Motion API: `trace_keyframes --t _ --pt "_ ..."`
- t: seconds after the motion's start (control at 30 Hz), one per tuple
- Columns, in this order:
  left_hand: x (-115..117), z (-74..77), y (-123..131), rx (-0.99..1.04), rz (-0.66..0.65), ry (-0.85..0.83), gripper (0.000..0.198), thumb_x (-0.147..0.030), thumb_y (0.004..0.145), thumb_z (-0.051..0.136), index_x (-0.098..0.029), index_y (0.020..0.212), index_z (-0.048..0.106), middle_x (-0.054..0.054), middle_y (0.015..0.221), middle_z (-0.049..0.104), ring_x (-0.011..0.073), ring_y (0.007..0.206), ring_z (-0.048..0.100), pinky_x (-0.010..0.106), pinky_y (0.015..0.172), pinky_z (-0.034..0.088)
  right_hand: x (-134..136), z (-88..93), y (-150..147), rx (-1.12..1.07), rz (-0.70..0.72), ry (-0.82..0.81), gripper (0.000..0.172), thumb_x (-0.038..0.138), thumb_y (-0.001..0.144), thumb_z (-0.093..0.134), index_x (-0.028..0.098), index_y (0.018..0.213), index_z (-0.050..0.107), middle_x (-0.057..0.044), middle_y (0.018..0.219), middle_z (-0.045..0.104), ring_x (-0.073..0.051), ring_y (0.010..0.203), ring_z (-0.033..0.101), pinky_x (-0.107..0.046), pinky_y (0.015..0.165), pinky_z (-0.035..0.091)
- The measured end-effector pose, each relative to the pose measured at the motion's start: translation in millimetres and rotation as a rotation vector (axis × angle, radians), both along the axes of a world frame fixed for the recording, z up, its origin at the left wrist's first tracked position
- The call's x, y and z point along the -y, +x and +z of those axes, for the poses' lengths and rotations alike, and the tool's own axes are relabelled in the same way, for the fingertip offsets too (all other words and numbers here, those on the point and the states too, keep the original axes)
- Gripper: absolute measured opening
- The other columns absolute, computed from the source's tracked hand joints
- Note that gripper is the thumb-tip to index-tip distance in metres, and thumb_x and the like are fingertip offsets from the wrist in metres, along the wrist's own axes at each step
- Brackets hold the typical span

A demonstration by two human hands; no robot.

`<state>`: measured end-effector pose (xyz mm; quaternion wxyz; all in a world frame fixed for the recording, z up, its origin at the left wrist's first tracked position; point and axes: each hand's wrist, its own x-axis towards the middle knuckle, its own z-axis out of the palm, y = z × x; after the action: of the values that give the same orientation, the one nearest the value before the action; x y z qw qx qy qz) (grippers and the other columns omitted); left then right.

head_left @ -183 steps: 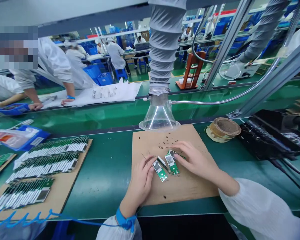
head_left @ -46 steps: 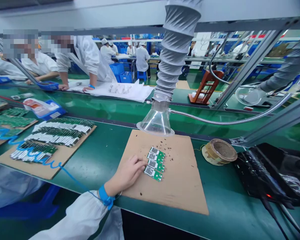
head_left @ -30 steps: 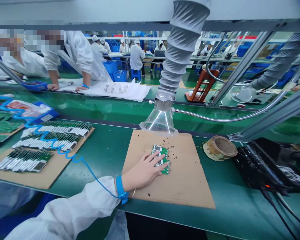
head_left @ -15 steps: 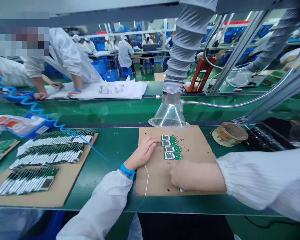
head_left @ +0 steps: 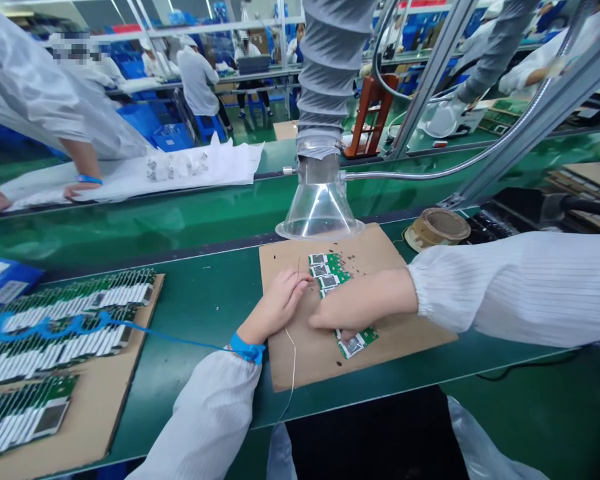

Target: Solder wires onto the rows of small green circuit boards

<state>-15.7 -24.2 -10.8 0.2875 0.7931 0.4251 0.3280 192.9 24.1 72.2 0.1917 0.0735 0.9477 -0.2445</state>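
My left hand (head_left: 278,301) rests on the left part of the cardboard sheet (head_left: 300,370), its fingers pinched around a thin wire (head_left: 295,360). The wire's tip stands up past the fingers, and its pale tail trails down over the table edge. A blue wrist strap (head_left: 247,348) circles that wrist. Small green circuit boards (head_left: 330,281) with grey screens lie in a column beside the fingertips. My right hand (head_left: 350,305) reaches across the column, covering some of them. Its bent fingers touch the lowest circuit board (head_left: 359,343), which lies tilted; the grip is partly hidden.
A clear fume hood (head_left: 320,212) hangs just above the cardboard's far edge. At the right stands a wire spool (head_left: 437,229). Rows of boards (head_left: 55,407) fill another cardboard at the left, under a coiled blue cord (head_left: 75,325). Co-workers stand or sit beyond the bench.
The view has swung, shifting the scene. My right hand has moved up and left over the column, and a tilted board now shows below it. My left hand keeps its pinch on the wire.
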Motion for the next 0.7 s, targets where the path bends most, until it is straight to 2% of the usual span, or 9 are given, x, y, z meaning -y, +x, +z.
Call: trace_keyframes --t 0.1,0.2,0.3,0.4,0.53,0.7 --pt "0.7 1.1 -1.2 0.014 0.006 0.007 0.037 -0.038 0.118 0.031 -0.022 0.129 0.063 0.011 0.126 0.065 0.0262 0.123 0.06 0.046 0.112 0.047 0.4 6.2 10.9 -0.033 0.014 -0.03 0.014 0.02 0.092 0.08 0.017 0.099 0.068 -0.001 0.097 0.069 -0.016 0.079 0.058 -0.028 0.067 0.042" --pt "3.8 4.8 0.2 0.023 0.003 -0.001 0.035 -0.036 0.119 0.031 -0.022 0.13 0.062 0.011 0.127 0.065 0.0257 0.124 0.06 0.045 0.113 0.047 4.6 2.6 38.0 -0.224 -0.154 -0.093 0.014 0.029 0.104 0.068 0.018 0.113 0.068 -0.006 0.113 0.069 -0.021 0.101 0.064 -0.032 0.086 0.049" --pt "8.6 9.3 5.7 0.008 -0.04 -0.017 0.035 -0.036 0.119 0.032 -0.022 0.13 0.062 0.01 0.124 0.064 0.0256 0.12 0.06 0.046 0.11 0.048 14.1 -14.8 71.5 -0.394 -0.392 -0.056 0.019 0.035 0.108 0.061 0.02 0.115 0.069 -0.008 0.115 0.07 -0.024 0.108 0.065 -0.038 0.095 0.052" --pt "12.9 12.1 12.5 -0.04 -0.096 -0.034 0.035 -0.035 0.118 0.033 -0.022 0.132 0.062 0.01 0.124 0.063 0.0256 0.119 0.059 0.046 0.109 0.049 29.2 -40.5 94.1 -0.518 -0.546 0.109 0.021 0.037 0.107 0.063 0.02 0.119 0.069 -0.011 0.122 0.069 -0.029 0.114 0.065 -0.044 0.097 0.053" --pt "14.9 11.7 17.4 -0.12 -0.107 -0.034 0.036 -0.036 0.118 0.034 -0.024 0.137 0.062 0.01 0.128 0.061 0.0267 0.122 0.058 0.048 0.113 0.048 53.9 -66.5 99.5 -0.607 -0.673 0.2 0.027 0.039 0.11 0.059 0.019 0.126 0.068 -0.012 0.123 0.068 -0.029 0.118 0.062 -0.047 0.101 0.053" --pt "13.3 4.1 14.9 -0.16 0.037 -0.024 0.04 -0.037 0.118 0.035 -0.026 0.149 0.057 0.013 0.149 0.053 0.0284 0.144 0.048 0.052 0.126 0.04 75.7 -76.8 98.5 -0.593 -0.773 0.13 0.031 0.046 0.108 0.062 0.022 0.125 0.07 -0.01 0.12 0.069 -0.029 0.116 0.061 -0.049 0.099 0.054"
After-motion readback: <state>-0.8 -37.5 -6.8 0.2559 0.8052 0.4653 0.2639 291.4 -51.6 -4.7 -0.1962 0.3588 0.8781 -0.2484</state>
